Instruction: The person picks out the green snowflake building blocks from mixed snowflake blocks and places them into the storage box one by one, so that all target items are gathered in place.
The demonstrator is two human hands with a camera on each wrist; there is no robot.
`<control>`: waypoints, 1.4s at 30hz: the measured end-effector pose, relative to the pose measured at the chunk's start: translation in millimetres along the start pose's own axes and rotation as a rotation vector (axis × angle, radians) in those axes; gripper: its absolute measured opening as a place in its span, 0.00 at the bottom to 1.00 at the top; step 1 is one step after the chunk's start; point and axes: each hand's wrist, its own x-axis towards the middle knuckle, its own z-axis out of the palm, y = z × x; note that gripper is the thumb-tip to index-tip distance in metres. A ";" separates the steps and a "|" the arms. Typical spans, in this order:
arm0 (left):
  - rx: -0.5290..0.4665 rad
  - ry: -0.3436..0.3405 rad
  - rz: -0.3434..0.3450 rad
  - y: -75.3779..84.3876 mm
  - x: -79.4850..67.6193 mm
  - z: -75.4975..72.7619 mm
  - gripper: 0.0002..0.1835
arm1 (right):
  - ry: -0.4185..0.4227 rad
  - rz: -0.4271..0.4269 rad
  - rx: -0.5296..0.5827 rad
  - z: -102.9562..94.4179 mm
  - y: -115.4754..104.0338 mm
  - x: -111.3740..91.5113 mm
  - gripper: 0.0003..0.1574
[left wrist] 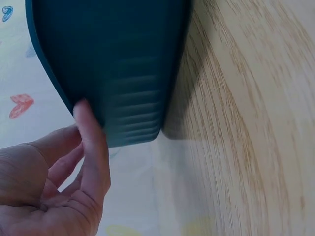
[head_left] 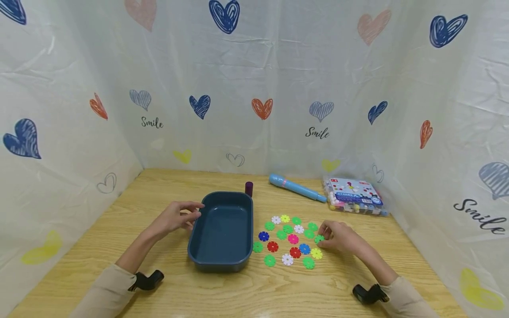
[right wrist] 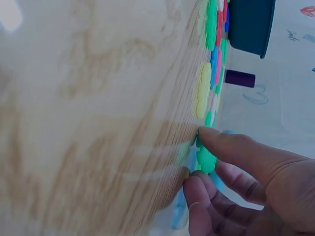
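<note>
A dark blue rectangular bin point(head_left: 221, 263) stands on the table, nothing in it. At its left side, my left hand point(head_left: 177, 217) pinches the rim, a fingertip on the edge and the thumb point(left wrist: 93, 147) against the outer wall. To the bin's right lie several notched plastic flower discs, among them a pink disc point(head_left: 293, 239), a red disc point(head_left: 272, 246) and a yellow disc point(head_left: 316, 253). My right hand point(head_left: 339, 237) is at their right edge, its thumb and fingers curled about a green disc point(right wrist: 205, 160) low at the tabletop.
Behind the bin stands a small purple cylinder point(head_left: 248, 188). A light blue tube-shaped stick point(head_left: 297, 188) lies at the back, beside a clear box of colored pieces point(head_left: 355, 196). White curtains with hearts point(head_left: 262, 66) enclose the wooden table point(head_left: 159, 251).
</note>
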 end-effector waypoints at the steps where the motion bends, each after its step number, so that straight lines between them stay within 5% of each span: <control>1: -0.011 -0.005 -0.002 0.2 -0.4 0.2 0.24 | -0.005 -0.006 0.012 -0.1 0.6 0.0 0.16; 16: -0.074 -0.037 -0.038 -1.8 -1.1 0.0 0.25 | -0.049 -0.021 0.066 -4.6 1.8 2.5 0.06; 30: -0.238 -0.119 -0.103 -7.3 1.7 0.4 0.26 | -0.036 -0.092 0.140 -7.3 -2.9 7.0 0.09; 42: -0.272 -0.145 -0.106 -6.9 2.5 0.7 0.28 | 0.008 -0.117 0.143 -9.1 -19.6 23.9 0.12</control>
